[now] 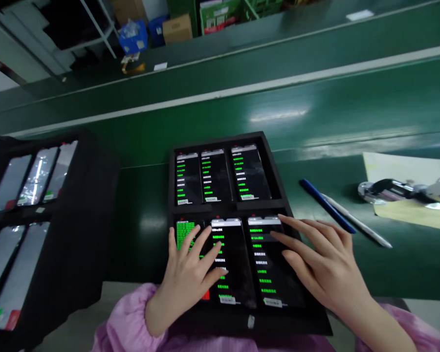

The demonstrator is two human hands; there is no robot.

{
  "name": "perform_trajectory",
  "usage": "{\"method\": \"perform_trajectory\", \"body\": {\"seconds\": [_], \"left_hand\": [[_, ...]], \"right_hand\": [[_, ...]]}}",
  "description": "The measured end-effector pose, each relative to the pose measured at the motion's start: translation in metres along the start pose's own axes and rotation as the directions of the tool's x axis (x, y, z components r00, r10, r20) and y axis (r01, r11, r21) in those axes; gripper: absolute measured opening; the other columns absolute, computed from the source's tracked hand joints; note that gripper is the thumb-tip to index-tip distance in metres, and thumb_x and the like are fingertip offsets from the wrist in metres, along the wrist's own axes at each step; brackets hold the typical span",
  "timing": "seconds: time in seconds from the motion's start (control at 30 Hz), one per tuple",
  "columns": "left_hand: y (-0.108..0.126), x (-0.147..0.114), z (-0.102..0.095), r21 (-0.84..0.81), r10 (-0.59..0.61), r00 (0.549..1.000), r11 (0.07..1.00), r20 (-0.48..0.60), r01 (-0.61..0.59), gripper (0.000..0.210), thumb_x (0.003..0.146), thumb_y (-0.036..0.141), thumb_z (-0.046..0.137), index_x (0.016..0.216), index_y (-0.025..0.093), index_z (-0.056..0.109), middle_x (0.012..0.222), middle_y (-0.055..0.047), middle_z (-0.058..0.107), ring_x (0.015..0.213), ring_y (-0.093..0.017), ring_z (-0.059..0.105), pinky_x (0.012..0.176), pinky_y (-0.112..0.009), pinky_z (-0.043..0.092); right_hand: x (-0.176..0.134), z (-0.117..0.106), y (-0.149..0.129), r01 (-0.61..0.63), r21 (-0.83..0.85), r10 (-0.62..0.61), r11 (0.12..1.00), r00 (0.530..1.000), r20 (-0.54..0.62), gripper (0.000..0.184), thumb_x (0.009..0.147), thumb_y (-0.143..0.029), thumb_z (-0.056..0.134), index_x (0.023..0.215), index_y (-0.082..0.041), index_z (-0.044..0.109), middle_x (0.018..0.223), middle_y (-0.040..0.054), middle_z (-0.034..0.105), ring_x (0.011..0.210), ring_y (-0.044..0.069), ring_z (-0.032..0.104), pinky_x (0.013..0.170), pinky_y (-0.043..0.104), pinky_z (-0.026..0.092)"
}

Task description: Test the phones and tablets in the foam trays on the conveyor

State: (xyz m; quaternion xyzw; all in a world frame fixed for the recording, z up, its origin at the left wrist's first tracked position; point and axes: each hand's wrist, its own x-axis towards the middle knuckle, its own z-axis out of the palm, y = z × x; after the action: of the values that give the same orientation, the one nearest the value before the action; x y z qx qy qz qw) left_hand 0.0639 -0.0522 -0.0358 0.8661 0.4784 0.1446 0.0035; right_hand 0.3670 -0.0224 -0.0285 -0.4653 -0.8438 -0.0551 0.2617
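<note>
A black tray (210, 211) holds several lit smartphones in two rows, their dark screens showing green and white text lists. My left hand (190, 269) spreads its fingers over the front-left phone (185, 232) and the left side of the front-middle phone (234, 264). That left phone shows dense green text and a red patch, partly hidden under the hand. Reaching in from the right, my right hand (322, 254) has fingers outstretched at the upper right of the front-right phone (267, 269). Three phones stand in the back row, among them the back-right phone (251, 173).
Left of the tray stands a black stack of trays (84, 210) with several pale-screened phones. To the right lie a blue pen (326, 205), a white pen (359, 222) and a clear-and-dark device (399, 190) on yellowish paper (396, 164). Crates and boxes (178, 29) sit beyond the green bench.
</note>
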Motion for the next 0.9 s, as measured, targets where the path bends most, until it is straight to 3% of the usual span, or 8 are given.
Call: {"method": "perform_trajectory", "body": {"seconds": [0.1,0.23,0.33,0.4,0.47,0.67,0.8,0.9], "left_hand": [[-0.025,0.007,-0.008,0.002,-0.046,0.999,0.999,-0.015,0.046,0.04,0.107,0.054,0.055,0.136,0.029,0.067,0.147,-0.008,0.067,0.139,-0.033,0.057,0.13,-0.066,0.012],[-0.091,0.044,-0.021,-0.026,-0.234,0.963,0.972,-0.134,0.232,0.045,0.105,0.057,0.056,0.138,0.027,0.064,0.134,-0.009,0.073,0.127,-0.034,0.065,0.123,-0.067,0.03],[-0.136,0.077,-0.018,-0.13,-0.305,0.945,0.948,-0.12,0.289,0.051,0.104,0.058,0.056,0.14,0.023,0.063,0.135,-0.013,0.072,0.125,-0.033,0.066,0.113,-0.059,0.048],[-0.154,0.092,-0.009,-0.153,-0.3,0.948,0.947,-0.102,0.283,0.054,0.103,0.057,0.058,0.143,0.021,0.061,0.139,-0.014,0.069,0.13,-0.033,0.064,0.111,-0.055,0.051],[-0.162,0.099,0.0,-0.132,-0.293,0.951,0.951,-0.099,0.279,0.054,0.102,0.056,0.062,0.144,0.021,0.061,0.145,-0.014,0.066,0.135,-0.034,0.061,0.115,-0.055,0.049],[-0.159,0.107,0.015,-0.062,-0.304,0.949,0.952,-0.083,0.3,0.053,0.098,0.056,0.069,0.141,0.024,0.066,0.152,-0.014,0.059,0.14,-0.035,0.056,0.119,-0.057,0.045],[-0.154,0.108,0.011,-0.046,-0.313,0.949,0.949,-0.049,0.311,0.047,0.099,0.055,0.069,0.138,0.029,0.069,0.16,-0.014,0.052,0.149,-0.04,0.046,0.122,-0.072,0.033],[-0.149,0.091,-0.001,-0.121,-0.314,0.948,0.944,-0.043,0.307,0.057,0.102,0.053,0.064,0.152,0.027,0.056,0.163,-0.016,0.048,0.151,-0.038,0.043,0.123,-0.069,0.036]], "right_hand": [[0.03,0.009,0.021,-0.027,-0.075,0.029,0.997,0.999,0.029,0.04,0.115,-0.041,0.039,0.124,-0.02,0.072,0.138,0.0144,0.068,0.115,0.032,0.064,0.091,0.05,0.044],[0.077,0.04,0.058,-0.129,-0.162,0.15,0.978,0.981,0.12,0.052,0.114,-0.055,0.034,0.136,-0.024,0.069,0.147,0.0146,0.063,0.121,0.035,0.062,0.088,0.05,0.049],[0.105,0.061,0.075,-0.147,-0.173,0.174,0.974,0.973,0.151,0.049,0.113,-0.054,0.039,0.141,-0.026,0.067,0.153,0.0148,0.059,0.125,0.037,0.059,0.092,0.054,0.05],[0.119,0.069,0.077,-0.131,-0.181,0.158,0.975,0.977,0.142,0.048,0.113,-0.051,0.039,0.132,-0.023,0.072,0.153,0.0164,0.059,0.127,0.04,0.058,0.094,0.058,0.049],[0.131,0.075,0.072,-0.096,-0.175,0.12,0.98,0.983,0.136,0.048,0.114,-0.049,0.038,0.12,-0.021,0.077,0.152,0.0169,0.06,0.127,0.041,0.057,0.096,0.06,0.046],[0.165,0.093,0.047,0.061,-0.095,-0.047,0.994,0.988,0.145,0.04,0.113,-0.048,0.045,0.123,-0.028,0.078,0.154,0.0104,0.06,0.124,0.033,0.06,0.097,0.051,0.043],[0.167,0.084,0.045,0.029,-0.101,-0.018,0.994,0.994,0.105,0.043,0.115,-0.044,0.041,0.114,-0.026,0.079,0.143,0.0104,0.068,0.121,0.031,0.061,0.097,0.05,0.043],[0.143,0.067,0.04,-0.042,-0.196,0.06,0.98,0.994,0.087,0.043,0.114,-0.045,0.04,0.124,-0.025,0.077,0.136,0.0145,0.069,0.118,0.033,0.061,0.091,0.05,0.048]]}}
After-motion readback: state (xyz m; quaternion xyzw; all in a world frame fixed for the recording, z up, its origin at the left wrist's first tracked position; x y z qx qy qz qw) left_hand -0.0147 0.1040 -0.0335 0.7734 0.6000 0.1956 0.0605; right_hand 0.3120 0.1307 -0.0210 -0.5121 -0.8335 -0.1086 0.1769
